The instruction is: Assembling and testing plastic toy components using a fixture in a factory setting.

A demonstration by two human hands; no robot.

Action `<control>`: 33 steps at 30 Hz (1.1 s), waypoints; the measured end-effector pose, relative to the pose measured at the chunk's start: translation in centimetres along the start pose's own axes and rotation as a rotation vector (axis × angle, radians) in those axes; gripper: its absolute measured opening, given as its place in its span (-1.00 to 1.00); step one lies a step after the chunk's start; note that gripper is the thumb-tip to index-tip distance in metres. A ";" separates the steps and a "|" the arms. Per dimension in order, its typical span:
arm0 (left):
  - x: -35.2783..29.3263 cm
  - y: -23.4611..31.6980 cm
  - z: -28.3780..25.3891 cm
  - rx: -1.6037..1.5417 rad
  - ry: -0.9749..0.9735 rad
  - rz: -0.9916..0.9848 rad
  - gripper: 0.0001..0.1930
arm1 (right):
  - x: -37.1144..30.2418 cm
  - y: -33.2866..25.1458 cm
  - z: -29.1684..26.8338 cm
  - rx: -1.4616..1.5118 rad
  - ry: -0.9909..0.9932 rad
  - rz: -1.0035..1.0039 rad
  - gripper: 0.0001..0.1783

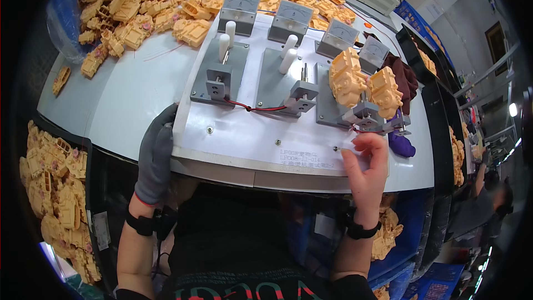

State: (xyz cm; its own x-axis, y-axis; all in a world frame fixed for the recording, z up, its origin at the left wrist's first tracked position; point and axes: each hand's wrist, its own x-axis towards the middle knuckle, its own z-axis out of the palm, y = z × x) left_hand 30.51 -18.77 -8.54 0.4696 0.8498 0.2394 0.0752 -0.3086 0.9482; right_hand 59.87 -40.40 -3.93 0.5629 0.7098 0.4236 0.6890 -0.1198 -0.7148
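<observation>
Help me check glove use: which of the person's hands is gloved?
The left hand, at the white board's left edge: it wears a grey glove, while the right hand is bare.

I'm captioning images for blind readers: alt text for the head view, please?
A grey-gloved left hand and a bare right hand are at a white board bearing four meters. Two yellowish molded parts sit toward its right; similar pieces lie heaped around.

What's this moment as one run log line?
left hand: gloved, at left edge of white board | right hand: ungloved, half curled, over front edge | two yellow parts: on right-hand fixtures | left fixtures: white pegs
</observation>
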 end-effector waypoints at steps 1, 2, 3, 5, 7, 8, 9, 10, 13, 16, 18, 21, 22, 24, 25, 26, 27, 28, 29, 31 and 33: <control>0.2 0.2 0.0 -0.038 -0.006 -0.018 -0.51 | -0.1 0.3 -0.1 0.109 0.062 0.046 -0.55; 0.5 0.6 -0.3 -0.030 -0.014 -0.004 -0.51 | 0.0 0.3 -0.1 0.117 0.078 0.045 -0.55; 1.1 1.2 -0.8 -0.008 -0.007 0.054 -0.53 | 0.4 0.1 0.2 0.244 0.122 0.062 -0.51; 2.7 3.7 -1.4 0.005 -0.042 0.148 -0.49 | 0.9 0.0 0.4 0.352 0.153 0.068 -0.44; 5.2 9.4 0.3 0.151 -0.127 0.315 -0.48 | 1.4 0.1 0.2 0.381 0.138 0.084 -0.42; 6.5 12.4 1.4 0.326 -0.244 0.393 -0.45 | 1.7 0.1 0.2 0.404 0.115 0.100 -0.41; 7.7 14.6 2.6 0.393 -0.298 0.479 -0.46 | 2.0 -0.3 0.3 0.416 0.080 0.092 -0.44; 8.9 16.4 4.0 0.508 -0.357 0.602 -0.46 | 2.3 -0.4 0.6 0.425 0.077 0.080 -0.44; 13.1 18.1 9.9 0.736 -0.633 0.891 -0.46 | 2.7 -0.8 1.3 0.617 0.033 0.058 -0.58; 13.9 21.0 15.7 1.144 -0.952 0.807 -0.43 | 2.0 0.6 0.7 0.665 -0.012 0.010 -0.63; 14.8 18.4 19.5 1.274 -1.004 0.861 -0.60 | 1.7 0.7 0.8 0.616 -0.008 -0.010 -0.64; 13.3 18.8 21.0 1.362 -1.076 0.841 -0.70 | 1.2 0.6 0.9 0.663 0.016 -0.005 -0.63; 13.0 19.1 21.3 1.375 -1.062 0.857 -0.69 | 0.9 0.4 0.7 0.639 0.011 -0.006 -0.63; 15.4 14.8 25.3 1.285 -0.916 0.978 -0.74 | 0.7 0.5 0.8 0.623 0.029 -0.028 -0.63; 15.1 15.7 25.2 1.295 -0.868 1.014 -0.76 | 0.7 1.3 0.6 0.613 0.026 -0.029 -0.63; 14.6 17.3 24.4 1.306 -0.817 1.043 -0.77 | 0.6 1.5 0.4 0.596 0.013 0.008 -0.62; 14.3 18.6 22.9 1.333 -0.729 1.080 -0.78 | 0.6 2.0 0.2 0.568 0.018 -0.018 -0.61; 14.0 19.7 21.0 1.363 -0.642 1.113 -0.80 | 0.8 2.5 0.5 0.544 0.019 -0.042 -0.61; 13.6 21.1 19.0 1.385 -0.536 1.146 -0.81 | 1.0 2.3 0.6 0.558 0.018 -0.062 -0.61; 12.4 23.8 14.0 1.422 -0.343 1.162 -0.87 | 1.2 2.8 0.2 0.580 -0.020 -0.078 -0.59; 11.7 23.6 8.2 1.413 -0.158 1.150 -0.90 | 1.2 3.6 0.1 0.578 -0.009 -0.075 -0.56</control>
State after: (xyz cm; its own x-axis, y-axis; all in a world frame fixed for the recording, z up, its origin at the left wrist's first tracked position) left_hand 44.95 -19.65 14.96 0.8814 -0.0376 0.4709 0.2543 -0.8023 -0.5401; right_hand 63.01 -39.98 -6.07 0.5160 0.7081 0.4820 0.3642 0.3279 -0.8717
